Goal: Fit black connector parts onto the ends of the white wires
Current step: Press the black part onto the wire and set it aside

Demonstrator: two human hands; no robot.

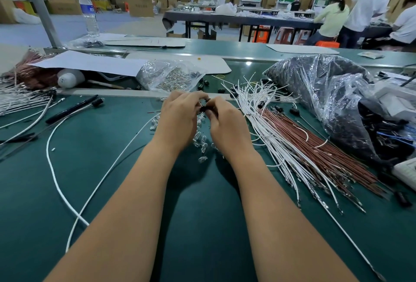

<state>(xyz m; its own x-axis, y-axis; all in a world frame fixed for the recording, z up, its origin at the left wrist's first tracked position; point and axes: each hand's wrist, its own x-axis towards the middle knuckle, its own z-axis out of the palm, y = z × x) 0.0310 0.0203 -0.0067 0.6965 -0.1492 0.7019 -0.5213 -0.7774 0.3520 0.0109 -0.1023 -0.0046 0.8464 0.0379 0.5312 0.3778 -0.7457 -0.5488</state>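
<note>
A small black connector (203, 108) is pinched between the fingertips of the left hand (180, 116) and the right hand (226, 121), which are brought together just above the green tabletop (126, 169). Both sets of fingers are curled tightly around it, so that the part is steadied from either side; this close two-handed grip is judged to suit the fine work of pushing a wire end into the part. Whether a wire is already seated in it cannot be told, since the fingers hide the joint.

A long white wire (108, 169) is seen running up from the near edge toward the left hand, though its end is lost behind the hand. Beneath the hands a scatter of small clear bulbs (201, 144) is spread on the tabletop.

The stock is kept within easy reach: a fanned bundle of white wires (265, 119) lies just right of the right hand, with brown wires (319, 146) beside it, and a few loose black connectors (221, 90) are dotted beyond the hands. A large clear bag of dark parts (315, 92) is set further right (presumably the connector supply). A smaller clear bag (168, 76) rests behind the hands.
</note>
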